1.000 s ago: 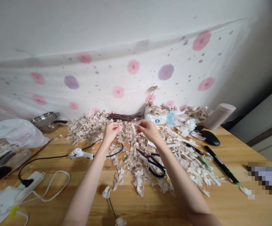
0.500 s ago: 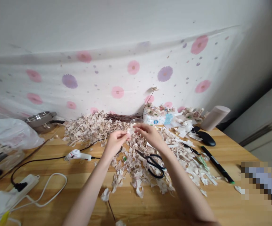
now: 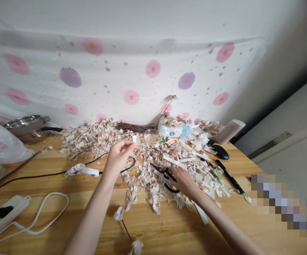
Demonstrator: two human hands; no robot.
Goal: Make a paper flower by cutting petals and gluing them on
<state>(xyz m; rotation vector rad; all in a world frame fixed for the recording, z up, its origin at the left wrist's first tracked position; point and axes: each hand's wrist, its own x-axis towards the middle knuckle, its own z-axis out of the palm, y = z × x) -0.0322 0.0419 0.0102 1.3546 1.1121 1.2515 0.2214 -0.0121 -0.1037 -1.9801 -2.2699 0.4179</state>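
Observation:
My left hand (image 3: 119,156) is raised over the pile, its thumb and fingers pinching a small whitish petal-like piece (image 3: 135,139). Lower and to the right, my right hand (image 3: 181,177) has its fingers at the upper handle loop of the black scissors (image 3: 166,174). The scissors lie on the scraps with their blades pointing to the upper left. Around both hands spreads a heap of crinkled cream-coloured petal-like scraps (image 3: 148,187). A thin dark stem (image 3: 126,231) with a pale petal-like piece (image 3: 118,213) at its upper end lies in front on the table.
A white corded tool (image 3: 82,169) lies left of the heap. Behind stand a clear round dish (image 3: 151,136), dark twigs (image 3: 136,126) and a tissue pack (image 3: 173,131). A black mouse (image 3: 220,152) and black pen (image 3: 230,177) lie right; a power strip (image 3: 7,212) sits left.
My right hand has left the whitish piece and moved down and right to the scissors. My left hand still holds the piece. The view has shifted slightly.

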